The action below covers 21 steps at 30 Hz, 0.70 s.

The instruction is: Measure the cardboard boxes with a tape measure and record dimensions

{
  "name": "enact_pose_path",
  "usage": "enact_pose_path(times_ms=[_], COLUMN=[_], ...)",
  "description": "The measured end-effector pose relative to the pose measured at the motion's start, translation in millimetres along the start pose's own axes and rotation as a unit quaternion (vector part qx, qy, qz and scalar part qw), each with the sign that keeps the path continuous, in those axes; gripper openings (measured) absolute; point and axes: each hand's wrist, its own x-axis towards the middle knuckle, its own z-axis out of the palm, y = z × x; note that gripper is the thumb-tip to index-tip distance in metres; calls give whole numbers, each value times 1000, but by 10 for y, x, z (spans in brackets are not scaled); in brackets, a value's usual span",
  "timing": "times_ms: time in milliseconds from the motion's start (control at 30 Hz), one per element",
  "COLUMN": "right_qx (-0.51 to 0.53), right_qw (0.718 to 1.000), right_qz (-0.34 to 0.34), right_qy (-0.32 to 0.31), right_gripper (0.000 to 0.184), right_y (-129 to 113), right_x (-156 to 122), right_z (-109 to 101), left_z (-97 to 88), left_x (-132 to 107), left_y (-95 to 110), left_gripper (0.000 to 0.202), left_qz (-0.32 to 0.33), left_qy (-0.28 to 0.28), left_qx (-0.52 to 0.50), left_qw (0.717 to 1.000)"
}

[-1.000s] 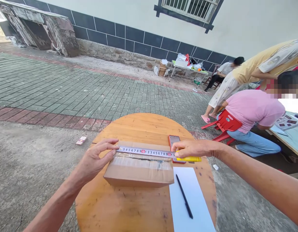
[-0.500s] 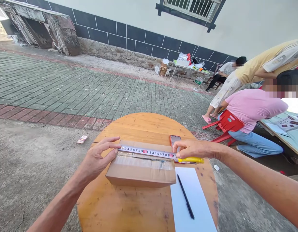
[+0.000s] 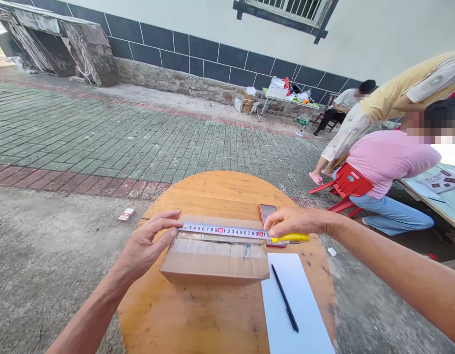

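Observation:
A brown cardboard box (image 3: 216,265) with clear packing tape along its top sits on the round wooden table (image 3: 212,322). Across the top of the box lies a tape measure, its white blade (image 3: 227,231) pulled out past the 20 mark. My left hand (image 3: 155,241) holds the blade's end at the left edge of the box, thumb and fingertips over the first numbers. At the right edge, my right hand (image 3: 291,223) grips the tape measure by its yellow case (image 3: 293,238), fingertips pressing near the 20 mark.
Behind my right hand lies a red-edged phone (image 3: 267,211). Right of the box, a black pen (image 3: 285,297) rests on white paper (image 3: 308,314). A person in pink sits on a red chair (image 3: 350,184) at another table, with someone bending over beside them.
The view has shifted slightly. Both hands keep their hold on the tape measure, and the blade stays laid along the box top.

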Motion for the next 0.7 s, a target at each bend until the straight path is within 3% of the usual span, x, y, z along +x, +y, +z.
enact_pose_path(times_ms=[167, 267, 367, 467, 533, 700], right_qx=[4, 9, 56, 149, 259, 466], right_qw=[999, 997, 995, 983, 962, 877], right_qz=[8, 0, -22, -17, -3, -2], right_qy=[41, 72, 85, 106, 91, 117], right_gripper=[32, 31, 34, 36, 40, 40], right_y=[-68, -139, -114, 53, 207, 464], right_x=[-98, -277, -552, -841, -994, -1215], right_z=[-34, -62, 73, 474, 844, 1666], left_z=[-88, -144, -103, 78, 263, 772], left_x=[18, 41, 62, 54, 20, -173], left_y=[162, 424, 728, 968, 1073, 1229], left_gripper=[32, 33, 29, 24, 22, 21], left_qz=[48, 95, 147, 185, 201, 210], left_qy=[-6, 3, 45, 76, 59, 4], left_qx=[75, 125, 128, 98, 74, 26], left_qw=[996, 988, 980, 975, 975, 977])
